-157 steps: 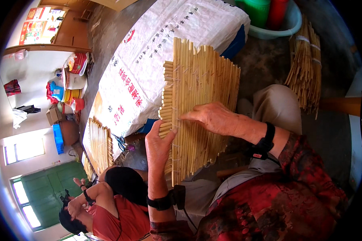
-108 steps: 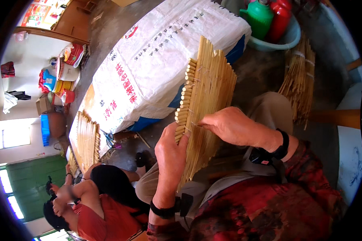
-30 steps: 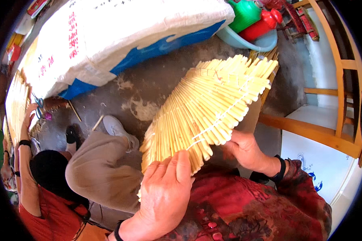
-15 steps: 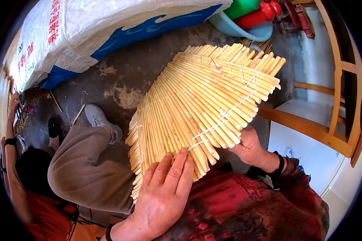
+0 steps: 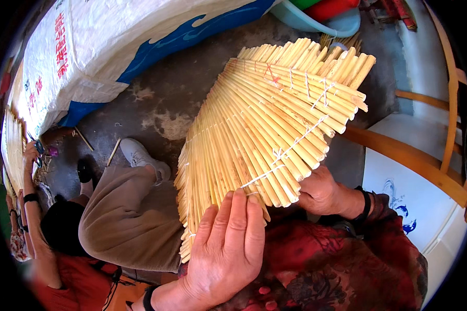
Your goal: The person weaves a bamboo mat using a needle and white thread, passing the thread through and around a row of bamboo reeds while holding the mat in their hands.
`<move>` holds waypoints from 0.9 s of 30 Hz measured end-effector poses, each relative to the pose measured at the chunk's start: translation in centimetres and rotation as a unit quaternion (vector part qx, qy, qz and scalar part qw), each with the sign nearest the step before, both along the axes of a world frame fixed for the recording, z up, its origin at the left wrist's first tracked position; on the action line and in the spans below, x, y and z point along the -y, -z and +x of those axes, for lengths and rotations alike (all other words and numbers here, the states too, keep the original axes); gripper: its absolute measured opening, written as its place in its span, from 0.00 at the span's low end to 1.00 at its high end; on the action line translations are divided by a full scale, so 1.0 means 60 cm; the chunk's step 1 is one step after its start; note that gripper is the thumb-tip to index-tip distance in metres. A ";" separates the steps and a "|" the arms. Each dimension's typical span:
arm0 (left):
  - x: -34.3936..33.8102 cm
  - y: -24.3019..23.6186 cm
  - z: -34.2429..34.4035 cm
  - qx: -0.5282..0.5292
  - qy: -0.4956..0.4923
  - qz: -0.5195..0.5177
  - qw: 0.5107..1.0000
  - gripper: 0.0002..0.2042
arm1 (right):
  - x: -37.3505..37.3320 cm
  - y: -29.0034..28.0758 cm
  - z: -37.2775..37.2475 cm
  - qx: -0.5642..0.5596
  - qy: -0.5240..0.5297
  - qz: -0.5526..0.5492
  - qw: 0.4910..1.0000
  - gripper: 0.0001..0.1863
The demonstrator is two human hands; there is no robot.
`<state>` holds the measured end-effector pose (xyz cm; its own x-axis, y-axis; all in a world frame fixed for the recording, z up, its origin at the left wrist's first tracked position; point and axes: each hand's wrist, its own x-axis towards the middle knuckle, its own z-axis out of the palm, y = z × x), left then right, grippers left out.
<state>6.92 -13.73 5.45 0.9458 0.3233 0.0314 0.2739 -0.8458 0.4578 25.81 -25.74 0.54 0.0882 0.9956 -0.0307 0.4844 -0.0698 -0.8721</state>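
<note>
A fan-shaped mat of pale yellow stalks, stitched together with white thread, slants across the middle in front of me. One short red thread knot shows near its far right corner. My left hand is closed on the near edge, its fingers laid together over the stalks and its thumb hidden. A white stitched line runs along the stalk ends, up to my left fingertips. My right hand grips the mat's right side from beneath; the mat covers most of its fingers.
A white and blue woven sack fills the far left. Beyond the mat stands a pale blue basin with green and red things. A wooden chair frame is at right. At left, a co-worker's hand holds scissors; beside me are trousered legs.
In the picture, the mat and both hands have shifted slightly right, along with the surroundings. My left fingers have moved a little along the near edge, toward the stitched line.
</note>
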 end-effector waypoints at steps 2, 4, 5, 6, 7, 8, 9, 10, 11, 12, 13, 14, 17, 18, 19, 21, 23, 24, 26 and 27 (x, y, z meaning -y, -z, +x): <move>-0.005 -0.011 0.005 -0.050 0.025 -0.017 0.998 0.19 | 0.000 0.002 0.003 -0.003 -0.006 0.006 1.000 0.14; -0.014 -0.020 0.017 -0.040 0.006 -0.062 0.997 0.19 | -0.003 -0.003 0.005 -0.032 -0.017 0.009 0.999 0.13; -0.013 -0.022 0.022 -0.043 0.007 -0.056 0.997 0.19 | -0.003 -0.002 0.007 -0.035 -0.015 0.015 0.999 0.13; -0.009 -0.023 0.027 -0.059 -0.009 -0.034 0.998 0.21 | -0.003 -0.001 0.009 -0.066 -0.025 0.009 0.997 0.14; -0.005 -0.024 0.031 -0.075 -0.026 -0.012 0.997 0.24 | -0.003 -0.001 0.011 -0.096 -0.035 0.003 0.995 0.15; -0.001 -0.023 0.034 -0.078 -0.024 -0.006 0.997 0.24 | -0.003 0.000 0.011 -0.099 -0.034 0.009 0.995 0.15; 0.002 -0.023 0.036 -0.097 -0.029 0.020 0.995 0.22 | -0.003 0.001 0.010 -0.111 -0.033 0.012 0.993 0.16; 0.004 -0.022 0.038 -0.116 -0.035 0.046 0.992 0.20 | -0.005 0.001 0.010 -0.118 -0.033 0.015 0.992 0.16; 0.002 -0.019 0.039 -0.118 -0.034 0.049 0.991 0.20 | -0.004 0.001 0.010 -0.125 -0.032 0.019 0.991 0.17; -0.001 -0.016 0.041 -0.117 -0.017 0.069 0.991 0.15 | -0.006 0.001 0.011 -0.136 -0.030 0.010 0.990 0.17; -0.002 -0.016 0.041 -0.117 -0.001 0.088 0.989 0.12 | -0.007 0.000 0.010 -0.146 -0.029 0.002 0.989 0.17; 0.000 -0.017 0.041 -0.118 -0.001 0.092 0.989 0.12 | -0.007 0.000 0.010 -0.147 -0.029 0.007 0.989 0.17; 0.003 -0.018 0.040 -0.112 -0.017 0.078 0.991 0.11 | -0.004 0.000 0.014 -0.145 -0.037 -0.005 0.989 0.16; 0.003 -0.015 0.038 -0.097 -0.018 0.074 0.992 0.12 | -0.003 0.000 0.017 -0.149 -0.045 -0.020 0.988 0.16; 0.003 -0.013 0.037 -0.082 -0.019 0.070 0.994 0.13 | -0.004 0.001 0.018 -0.153 -0.052 -0.035 0.986 0.16; 0.001 -0.010 0.036 -0.080 -0.018 0.067 0.994 0.13 | -0.007 -0.005 0.018 -0.147 -0.053 -0.033 0.987 0.16; 0.000 -0.008 0.034 -0.076 -0.017 0.064 0.995 0.14 | -0.009 -0.014 0.019 -0.140 -0.056 -0.031 0.988 0.15; 0.000 -0.007 0.034 -0.073 -0.017 0.063 0.995 0.15 | -0.010 -0.018 0.021 -0.139 -0.058 -0.056 0.987 0.15; 0.001 -0.004 0.033 -0.068 -0.020 0.062 0.996 0.15 | -0.008 -0.022 0.019 -0.136 -0.063 -0.082 0.985 0.15; 0.003 -0.003 0.033 -0.058 -0.025 0.059 0.996 0.15 | -0.005 -0.024 0.016 -0.121 -0.043 -0.072 0.989 0.15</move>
